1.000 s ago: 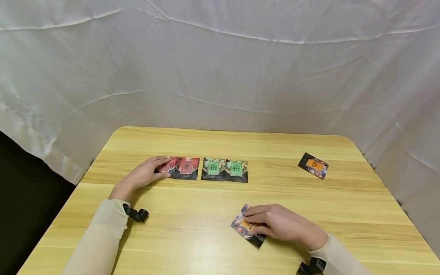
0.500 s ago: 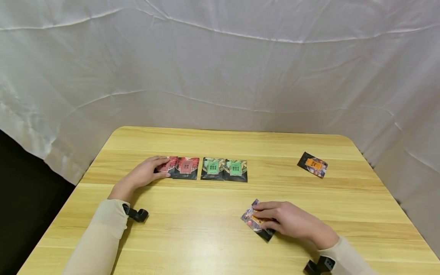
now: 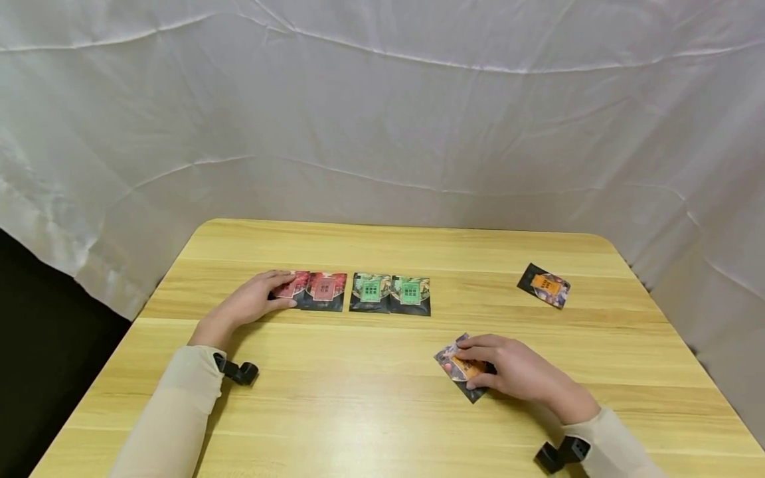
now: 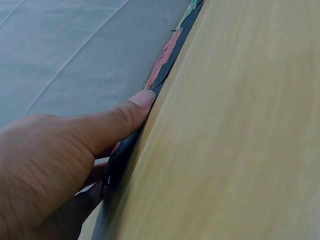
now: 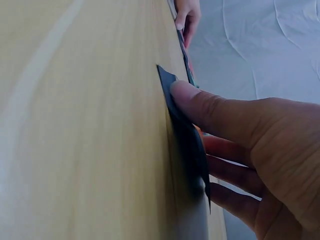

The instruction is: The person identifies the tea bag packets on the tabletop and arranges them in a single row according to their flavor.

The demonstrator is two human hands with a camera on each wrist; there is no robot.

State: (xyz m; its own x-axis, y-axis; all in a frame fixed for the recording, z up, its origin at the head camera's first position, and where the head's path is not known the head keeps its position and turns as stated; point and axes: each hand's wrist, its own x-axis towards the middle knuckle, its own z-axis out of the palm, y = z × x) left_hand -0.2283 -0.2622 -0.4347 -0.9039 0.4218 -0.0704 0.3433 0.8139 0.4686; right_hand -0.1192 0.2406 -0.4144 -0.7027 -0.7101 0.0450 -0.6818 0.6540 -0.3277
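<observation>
My left hand [image 3: 248, 300] rests on the leftmost red-labelled sachet [image 3: 288, 287], covering its left part. In the left wrist view its thumb lies straight along the sachet's near edge. Another red-labelled sachet [image 3: 324, 291] adjoins it on the right. Lower right, my right hand [image 3: 520, 370] holds an orange-labelled sachet [image 3: 457, 368] with thumb and fingertips, the sachet turned at an angle close over the table. The right wrist view shows the thumb on the dark end of this sachet [image 5: 187, 145]; the fingers partly hide its far side.
Two green-labelled sachets [image 3: 369, 293] lie side by side, just right of the red pair. Another orange-labelled sachet [image 3: 544, 285] lies askew at the back right of the wooden table [image 3: 335, 398]. A pale cloth curtain [image 3: 382, 126] hangs behind the table.
My right hand has moved right and a little away from me, bringing the orange-labelled sachet with it. The left hand and the other sachets stay in place.
</observation>
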